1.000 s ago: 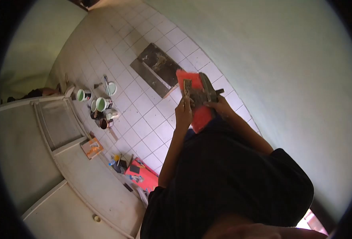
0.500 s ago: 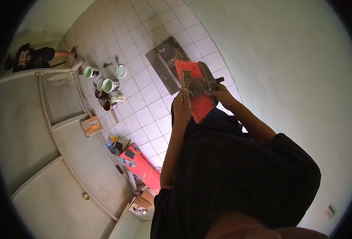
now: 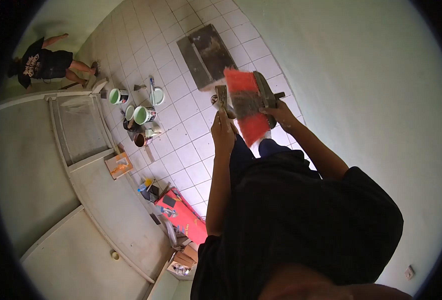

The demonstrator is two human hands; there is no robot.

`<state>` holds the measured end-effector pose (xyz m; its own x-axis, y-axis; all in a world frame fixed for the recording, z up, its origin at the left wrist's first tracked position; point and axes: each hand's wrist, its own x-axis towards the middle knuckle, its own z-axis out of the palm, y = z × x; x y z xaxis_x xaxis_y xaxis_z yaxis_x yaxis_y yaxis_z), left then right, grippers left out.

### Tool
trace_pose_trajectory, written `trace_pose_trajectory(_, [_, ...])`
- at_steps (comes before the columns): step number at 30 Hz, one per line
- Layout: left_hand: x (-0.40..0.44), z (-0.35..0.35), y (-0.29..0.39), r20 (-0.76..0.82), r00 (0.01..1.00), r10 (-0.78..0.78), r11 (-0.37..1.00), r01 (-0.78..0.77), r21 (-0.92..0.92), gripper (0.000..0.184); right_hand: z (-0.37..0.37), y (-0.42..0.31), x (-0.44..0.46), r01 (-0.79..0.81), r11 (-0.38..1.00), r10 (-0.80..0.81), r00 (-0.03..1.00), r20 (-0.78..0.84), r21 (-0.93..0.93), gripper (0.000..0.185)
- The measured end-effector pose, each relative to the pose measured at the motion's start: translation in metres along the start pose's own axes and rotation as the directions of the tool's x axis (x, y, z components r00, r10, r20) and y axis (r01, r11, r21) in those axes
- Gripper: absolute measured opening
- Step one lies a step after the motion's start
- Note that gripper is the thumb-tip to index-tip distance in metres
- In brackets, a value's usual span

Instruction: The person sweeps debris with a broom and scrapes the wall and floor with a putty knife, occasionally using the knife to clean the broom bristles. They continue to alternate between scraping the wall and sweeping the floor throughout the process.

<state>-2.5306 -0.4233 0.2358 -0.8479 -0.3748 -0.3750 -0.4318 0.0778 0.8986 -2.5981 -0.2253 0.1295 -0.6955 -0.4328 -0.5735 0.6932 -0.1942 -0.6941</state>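
Observation:
My left hand (image 3: 223, 134) is closed around the handle of a scraper (image 3: 221, 96), its flat blade pointing up and away from me. In my right hand (image 3: 279, 116) is a broom head (image 3: 265, 92) with red outer bristles and a dusty dark band across the middle. The bristles face left, toward the scraper, and a short stub juts from the back of the head. A narrow gap separates the scraper from the bristles. My fingers on the far side of the broom head are partly hidden.
A dark board (image 3: 206, 55) lies on the tiled floor ahead. Leftward stand paint buckets (image 3: 144, 115), a paint can (image 3: 141, 140) and a lid with a brush (image 3: 156, 95). A red box (image 3: 186, 220) sits lower left. Another person (image 3: 46, 62) is at the far left wall.
The scraper has come away from the bristles, leftward, and the broom head has tilted slightly. My view has shifted a little. The other person's arm is now stretched out.

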Motion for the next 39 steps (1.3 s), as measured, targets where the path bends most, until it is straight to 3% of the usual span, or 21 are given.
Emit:
trace_pose_trajectory(3, [0.057,-0.018,0.018,-0.056,0.998,-0.024,1.000,0.025,0.009,0.047,0.028,-0.022,0.047,0.038,0.998,-0.039,0.999,-0.024,-0.043,0.042])
trace_pose_trajectory(6, [0.099,-0.052,0.010,-0.015,1.000,-0.004,0.999,0.003,-0.051,0.047,0.062,-0.026,0.078,0.063,0.997,-0.064,0.998,-0.012,-0.049,0.044])
trace_pose_trajectory(9, [0.134,-0.083,0.024,0.009,1.000,-0.009,1.000,0.009,0.018,0.052,0.097,-0.043,0.109,0.073,0.996,-0.072,0.997,0.026,-0.055,0.043])
trace_pose_trajectory(11, [0.146,-0.101,0.033,-0.003,1.000,-0.003,1.000,0.003,0.031,0.049,0.126,-0.050,0.121,-0.088,0.994,0.090,0.996,0.028,-0.067,0.047])
trace_pose_trajectory(15, [0.179,-0.137,0.035,0.033,0.999,-0.018,0.999,0.017,0.037,0.044,0.168,-0.055,0.144,-0.042,0.999,0.043,0.998,0.045,-0.022,0.053])
trace_pose_trajectory(16, [0.183,-0.140,0.031,0.027,0.997,0.068,0.996,-0.069,0.050,0.047,0.175,-0.053,0.146,-0.036,0.999,0.037,0.999,0.040,-0.013,0.053])
trace_pose_trajectory(18, [0.195,-0.143,0.043,0.025,0.997,0.071,0.996,-0.073,0.055,0.048,0.189,-0.061,0.153,-0.081,0.997,0.081,0.997,0.002,0.007,0.051])
trace_pose_trajectory(21, [0.209,-0.153,0.051,0.040,0.998,0.045,0.999,-0.046,0.020,0.049,0.202,-0.076,0.159,-0.058,0.998,0.058,0.998,0.009,-0.015,0.049])
trace_pose_trajectory(24, [0.228,-0.158,0.057,0.027,0.993,0.114,0.992,-0.116,0.055,0.050,0.210,-0.084,0.178,-0.048,0.994,0.050,0.999,0.012,-0.096,0.044])
trace_pose_trajectory(27, [0.254,-0.161,0.066,0.047,0.989,0.138,0.989,-0.140,0.049,0.050,0.219,-0.091,0.199,0.016,1.000,-0.015,1.000,0.013,-0.025,0.043])
trace_pose_trajectory(30, [0.289,-0.160,0.078,0.045,0.990,0.135,0.989,-0.138,0.055,0.051,0.227,-0.117,0.224,-0.002,0.998,0.001,1.000,-0.014,-0.070,0.043])
trace_pose_trajectory(35, [0.359,-0.168,0.102,0.101,0.994,0.038,0.991,-0.051,0.122,0.049,0.232,-0.129,0.301,-0.026,1.000,0.027,1.000,0.006,-0.011,0.047])
trace_pose_trajectory(39, [0.437,-0.177,0.111,0.102,0.992,0.072,0.981,-0.089,0.172,0.050,0.242,-0.175,0.374,-0.008,0.997,0.013,0.998,0.065,-0.077,0.050])
